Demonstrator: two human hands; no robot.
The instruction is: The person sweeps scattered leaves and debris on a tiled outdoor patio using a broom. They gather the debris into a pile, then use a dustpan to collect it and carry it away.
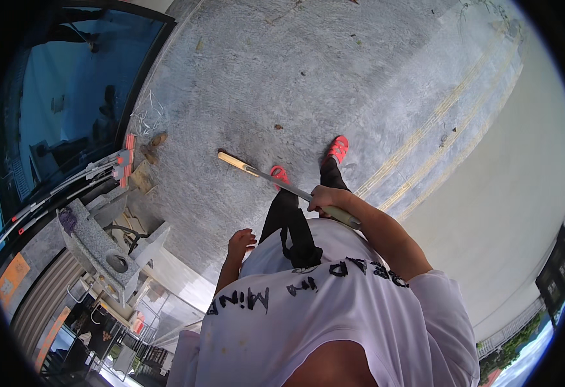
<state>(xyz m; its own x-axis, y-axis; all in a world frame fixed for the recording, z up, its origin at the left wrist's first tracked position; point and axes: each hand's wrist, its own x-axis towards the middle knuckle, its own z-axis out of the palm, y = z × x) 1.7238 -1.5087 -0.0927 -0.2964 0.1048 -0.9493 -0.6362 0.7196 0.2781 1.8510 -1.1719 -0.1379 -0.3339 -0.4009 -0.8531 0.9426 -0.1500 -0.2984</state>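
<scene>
My right hand (323, 197) is closed round the upper shaft of a long-handled tool (285, 185). This tool has a grey pole, a greenish grip at its near end and a narrow yellowish head that reaches down to the floor, ahead and to the left of my feet. Whether the head is a brush or a flat blade I cannot make out. My left hand (242, 242) hangs beside my waist with nothing in it, its fingers loosely bent and apart. A black strap (300, 242) dangles at my front. On my feet are red sandals (338, 148).
Grey concrete floor (243, 84) with scattered leaves spreads ahead. At left, several long poles with red-striped heads (125, 160) lean by a large dark glass pane (82, 71), near a speckled stone sink (95, 242). A pale wall (495, 193) runs along the right, beside yellowish floor strips (432, 119).
</scene>
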